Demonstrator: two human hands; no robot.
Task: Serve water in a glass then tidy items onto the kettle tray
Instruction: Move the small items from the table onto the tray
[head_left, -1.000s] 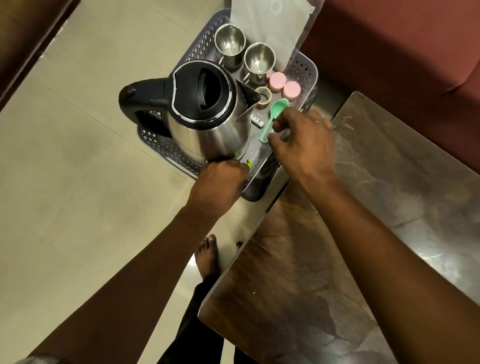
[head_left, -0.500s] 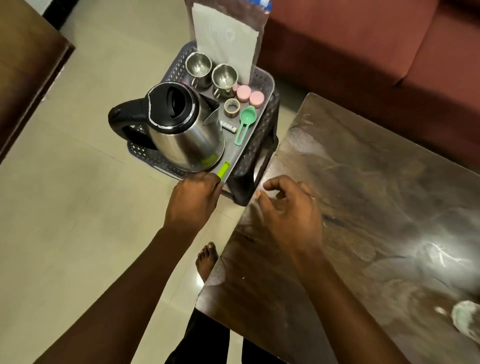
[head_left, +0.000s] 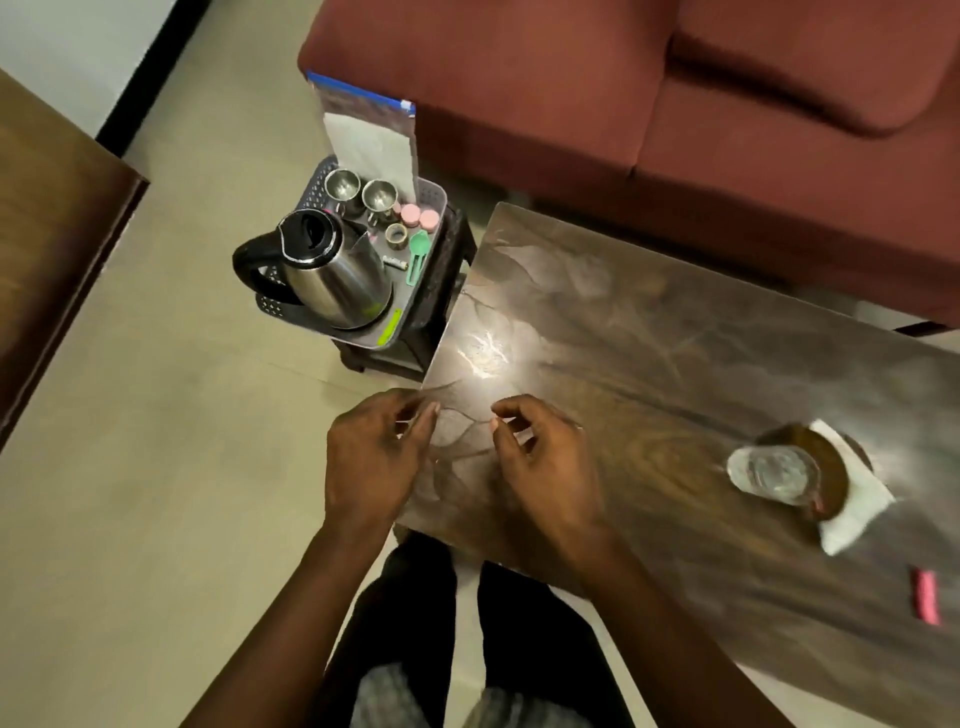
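The glass (head_left: 772, 474) stands upright on a dark round coaster (head_left: 831, 467), which lies on a white napkin (head_left: 860, 501) at the right of the table (head_left: 649, 353). The glass is clear; blur hides how full it is. A small pink item (head_left: 925, 603) lies near the table's right edge, apart from the napkin.

The tray (head_left: 435, 192) is grey with perforated walls. It sits on a dark stool (head_left: 441, 280) just beside the table's far-left corner. Contents:
- a steel kettle (head_left: 332, 280) with black lid and handle, at the near-left;
- two steel cups (head_left: 343, 184) (head_left: 380, 196), side by side at the far end;
- a pouch (head_left: 371, 140), upright behind the cups;
- two pink caps (head_left: 418, 215), a tape roll (head_left: 396, 234) and a green spoon (head_left: 417, 254) along the right wall;
- a lime-green stick (head_left: 389, 327) at the near-right corner.

The left hand (head_left: 371, 462) hovers at the table's near-left corner, and the right hand (head_left: 545, 462) hovers over the tabletop beside it. Both have loosely curled fingers and hold nothing. They are well apart from the glass and the tray.

The tabletop is dark, glossy wood grain with a bright glare patch near its left edge. The floor (head_left: 130, 467) is pale beige tile. A maroon sofa (head_left: 675, 104) runs behind the table and tray. A brown wooden surface (head_left: 47, 234) fills the left edge. A white wall (head_left: 67, 47) with black skirting shows at the top left.
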